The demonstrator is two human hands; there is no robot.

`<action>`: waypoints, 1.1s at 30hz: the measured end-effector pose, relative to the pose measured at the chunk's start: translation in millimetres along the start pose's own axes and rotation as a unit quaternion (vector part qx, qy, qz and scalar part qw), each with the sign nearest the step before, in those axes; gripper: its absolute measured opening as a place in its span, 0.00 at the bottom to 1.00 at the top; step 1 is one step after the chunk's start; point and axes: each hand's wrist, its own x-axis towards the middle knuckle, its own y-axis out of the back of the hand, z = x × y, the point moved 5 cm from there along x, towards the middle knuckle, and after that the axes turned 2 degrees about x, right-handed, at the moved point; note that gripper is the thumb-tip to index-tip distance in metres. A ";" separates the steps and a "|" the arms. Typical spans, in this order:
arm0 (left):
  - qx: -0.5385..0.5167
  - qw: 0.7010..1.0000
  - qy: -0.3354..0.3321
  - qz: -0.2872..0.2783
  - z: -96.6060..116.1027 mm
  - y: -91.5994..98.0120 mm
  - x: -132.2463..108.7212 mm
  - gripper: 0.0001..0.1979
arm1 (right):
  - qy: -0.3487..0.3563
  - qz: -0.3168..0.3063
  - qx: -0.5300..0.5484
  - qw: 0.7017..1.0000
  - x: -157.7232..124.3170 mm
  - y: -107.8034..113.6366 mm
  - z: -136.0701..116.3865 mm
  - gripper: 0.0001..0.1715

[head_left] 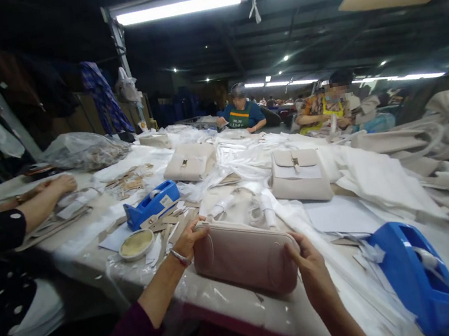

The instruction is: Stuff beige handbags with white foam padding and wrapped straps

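Pinkish-beige and smooth, the boxy handbag [244,259] is pinched at both ends above the near edge of the pale table [215,294], its left end in the left hand [192,240], its right end in the right hand [310,260]. Left of the grip sit a small round white dish [136,244] and a blue plastic tape dispenser [143,209]; right of it, a larger blue tape dispenser [416,285]; beyond it, a cream gold-clasped flap bag [302,185]

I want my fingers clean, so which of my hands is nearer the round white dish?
Left: your left hand is just right of the round white dish, holding one end of the pinkish bag; your right hand is farther right, at the bag's other end.
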 end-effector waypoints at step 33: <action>-0.018 0.990 -0.011 -0.142 -53.1 22.1 -22.5 0.23 | -0.011 -0.278 -0.469 0.838 70.1 -149.5 -29.1 0.38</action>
